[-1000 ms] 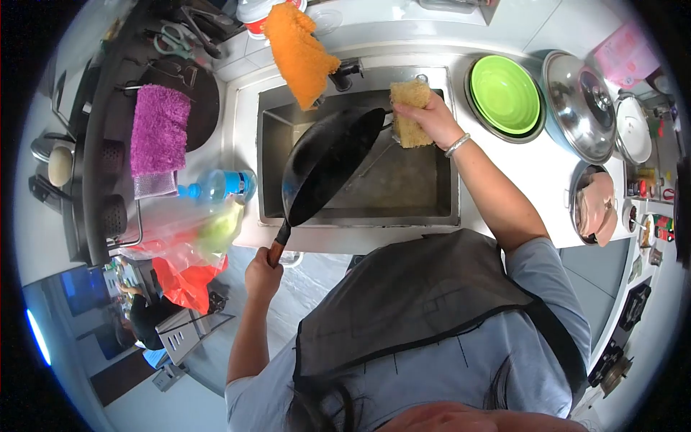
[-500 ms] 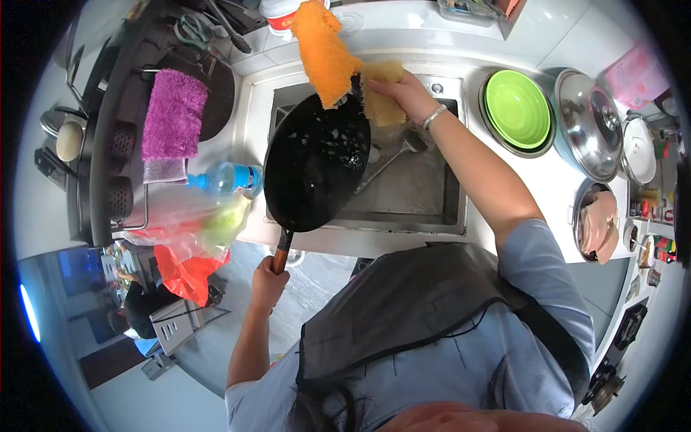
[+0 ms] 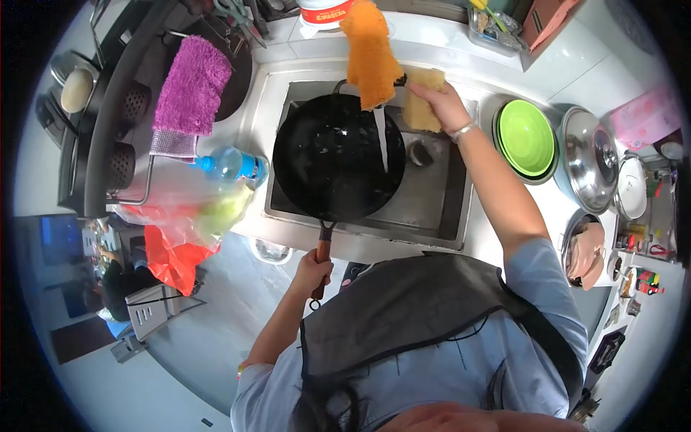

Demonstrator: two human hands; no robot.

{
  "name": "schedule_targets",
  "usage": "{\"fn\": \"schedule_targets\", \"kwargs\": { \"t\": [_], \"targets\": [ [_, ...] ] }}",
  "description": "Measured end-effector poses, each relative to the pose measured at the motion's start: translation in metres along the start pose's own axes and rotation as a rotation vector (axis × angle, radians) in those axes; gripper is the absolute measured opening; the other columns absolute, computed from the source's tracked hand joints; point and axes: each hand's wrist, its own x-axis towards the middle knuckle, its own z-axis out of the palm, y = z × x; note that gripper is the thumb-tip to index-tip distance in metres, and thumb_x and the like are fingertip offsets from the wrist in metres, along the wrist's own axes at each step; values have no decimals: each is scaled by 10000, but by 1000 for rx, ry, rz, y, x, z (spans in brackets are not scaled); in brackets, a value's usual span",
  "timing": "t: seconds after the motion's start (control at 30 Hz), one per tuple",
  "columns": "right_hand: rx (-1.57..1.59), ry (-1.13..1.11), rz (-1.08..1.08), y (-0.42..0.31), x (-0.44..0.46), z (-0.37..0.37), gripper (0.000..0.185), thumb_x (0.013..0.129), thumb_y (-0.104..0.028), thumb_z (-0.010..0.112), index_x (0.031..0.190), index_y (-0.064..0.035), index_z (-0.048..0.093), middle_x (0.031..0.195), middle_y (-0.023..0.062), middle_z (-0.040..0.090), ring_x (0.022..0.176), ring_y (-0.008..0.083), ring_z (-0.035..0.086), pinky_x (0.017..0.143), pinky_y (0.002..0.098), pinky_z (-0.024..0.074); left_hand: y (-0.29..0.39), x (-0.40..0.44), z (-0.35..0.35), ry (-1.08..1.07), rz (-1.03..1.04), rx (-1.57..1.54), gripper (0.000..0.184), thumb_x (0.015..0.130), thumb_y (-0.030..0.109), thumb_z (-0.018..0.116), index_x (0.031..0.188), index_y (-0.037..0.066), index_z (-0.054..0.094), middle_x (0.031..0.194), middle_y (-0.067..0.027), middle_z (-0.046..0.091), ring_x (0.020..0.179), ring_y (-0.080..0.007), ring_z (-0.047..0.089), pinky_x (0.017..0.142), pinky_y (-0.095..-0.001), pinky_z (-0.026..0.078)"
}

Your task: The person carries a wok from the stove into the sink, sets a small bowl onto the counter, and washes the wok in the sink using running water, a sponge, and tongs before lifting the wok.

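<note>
My left hand (image 3: 311, 273) is closed round the wooden handle of a black wok (image 3: 324, 162), which lies level over the left part of the steel sink (image 3: 439, 205). A stream of water falls into the wok from the faucet, which an orange cloth (image 3: 371, 57) mostly covers. Between the fingers of my right hand (image 3: 443, 106) is a yellowish sponge (image 3: 423, 101), at the back of the sink to the right of the cloth. A dark round object (image 3: 419, 153) shows in the sink beside the wok.
Green bowls (image 3: 527, 137), a lidded pot (image 3: 590, 155) and a bowl of meat (image 3: 586, 252) stand on the right. At left are a purple cloth (image 3: 193, 86), a plastic bottle (image 3: 234, 165) and plastic bags (image 3: 173, 255). Another person (image 3: 119, 288) is at the far lower left.
The wok has gone from steeply tilted to level, and water now runs into it. My left hand has moved right with the handle. The sponge is off to the right of the orange cloth.
</note>
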Motion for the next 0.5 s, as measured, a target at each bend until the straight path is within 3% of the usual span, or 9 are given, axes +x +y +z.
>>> {"fn": "schedule_targets", "kwargs": {
  "t": [0.07, 0.17, 0.27, 0.4, 0.5],
  "targets": [
    [90, -49, -67, -16, -20, -1, 362, 854, -188, 710, 1155, -24, 596, 996, 51, 676, 852, 129, 639, 756, 281, 527, -7, 8, 4, -10, -17, 17, 135, 758, 35, 615, 835, 24, 505, 626, -42, 521, 474, -140, 520, 453, -282, 442],
    [-63, -171, -176, -54, -41, 1, 348, 853, -149, 709, 1159, -27, 596, 1036, 42, 671, 902, 125, 633, 809, 287, 517, -17, 18, 7, -33, -38, 30, 133, 763, 35, 613, 840, 30, 504, 623, -42, 520, 472, -140, 518, 452, -283, 438],
    [-325, -370, -416, -103, -56, 21, 368, 845, -144, 717, 1167, -23, 589, 1075, 34, 664, 947, 119, 622, 847, 283, 503, -30, 30, -1, -72, -38, 17, 141, 781, 49, 622, 855, 40, 503, 634, -41, 521, 478, -140, 509, 453, -284, 434],
    [-730, -477, -596, -127, -40, 57, 491, 802, -157, 743, 1220, -8, 533, 1057, 120, 671, 960, 213, 649, 865, 311, 499, -32, 41, -18, -130, -58, 10, 145, 797, 60, 630, 864, 45, 502, 636, -44, 525, 476, -141, 507, 452, -286, 434],
    [-907, -361, -762, -111, -24, 91, 513, 786, -195, 757, 1207, -17, 525, 1043, 165, 662, 968, 293, 650, 859, 351, 502, -31, 49, -33, -120, -23, 86, 133, 814, 66, 624, 864, 34, 506, 638, -43, 529, 474, -141, 519, 449, -287, 439]
  ]
}}
